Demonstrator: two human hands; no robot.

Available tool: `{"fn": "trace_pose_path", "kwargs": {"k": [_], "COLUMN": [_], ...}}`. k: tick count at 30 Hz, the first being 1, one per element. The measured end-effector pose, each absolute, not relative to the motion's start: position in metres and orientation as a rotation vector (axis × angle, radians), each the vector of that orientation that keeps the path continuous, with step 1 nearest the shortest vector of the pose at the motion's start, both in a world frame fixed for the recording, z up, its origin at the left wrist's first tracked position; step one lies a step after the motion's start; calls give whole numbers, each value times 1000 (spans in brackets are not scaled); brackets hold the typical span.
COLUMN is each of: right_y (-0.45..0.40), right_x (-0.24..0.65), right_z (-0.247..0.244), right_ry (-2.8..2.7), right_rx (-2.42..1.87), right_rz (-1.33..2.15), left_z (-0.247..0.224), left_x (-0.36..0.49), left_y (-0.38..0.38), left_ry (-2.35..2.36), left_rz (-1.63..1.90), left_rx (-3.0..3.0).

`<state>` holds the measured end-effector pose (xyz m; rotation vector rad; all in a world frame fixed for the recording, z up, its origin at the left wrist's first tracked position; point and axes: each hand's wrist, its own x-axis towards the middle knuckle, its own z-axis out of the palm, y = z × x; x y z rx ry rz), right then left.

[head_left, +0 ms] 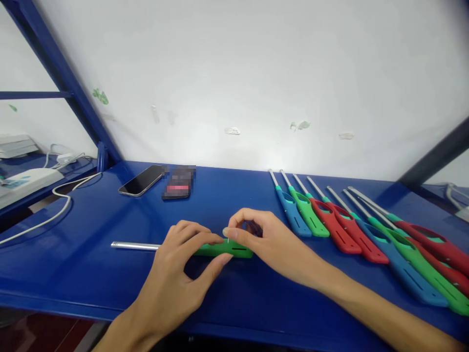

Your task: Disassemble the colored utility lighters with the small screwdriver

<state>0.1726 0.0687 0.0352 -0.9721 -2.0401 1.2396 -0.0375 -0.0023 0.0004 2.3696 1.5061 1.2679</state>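
While our left hand (170,266) arches over the long-necked lighter with a green plastic handle (212,251) and a silvery metal tube (135,246), our right hand (269,239) works close above the handle. The lighter lies flat on the glossy blue tabletop (227,193), just in front of us, its middle hidden by our left fingers.

Our left thumb and forefinger stand apart, straddling the handle along its near and far edges; we judge that they are there to steady it, though we cannot tell how firmly they press. Our right thumb and forefinger are closed together at the tips on a thin pale sliver (228,240), too small to identify, probably pinched this way so that it can be placed finely. Something dark (252,227) shows in the curl of that hand; we cannot make out what it is.

The lighter's long axis runs from left to right across our view, roughly along the table's front edge: the tube points left and the slotted handle end lies to the right, beneath our right hand.

To our right, a row of blue, green and red plastic-handled lighters (361,238) lies slantwise, tubes towards the white wall (220,73) and handles towards us, perhaps set so for easy reach. Beyond our left hand, a dark-screened phone (142,181) lies well apart from the work.
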Motion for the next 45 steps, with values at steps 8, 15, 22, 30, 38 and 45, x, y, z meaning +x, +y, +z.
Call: {"fn": "trace_pose_path", "kwargs": {"k": [8,15,22,30,38,45], "right_y": [60,59,64,69,76,94], "right_x": [171,171,174,178,183,188], "right_z": [38,27,9,22,30,13], "right_ry": [-2005,-2210,-2624,-2358,-2180,-2231], "right_rx": [-890,-997,-1065,-1060,-1081,-1104], "right_rz": [1334,986,366,468,521,435], "left_z": [1,12,25,23,23,7], "left_x": [-29,-58,-137,-162,-109,-80], "left_y": [-6,4,23,26,5,0], "left_ry": [1385,1629,2024,2135,1907,1735], "left_rz": [1444,1340,463,201,489,472], "left_rx": [2303,2437,2581,2510,2584,2539]}}
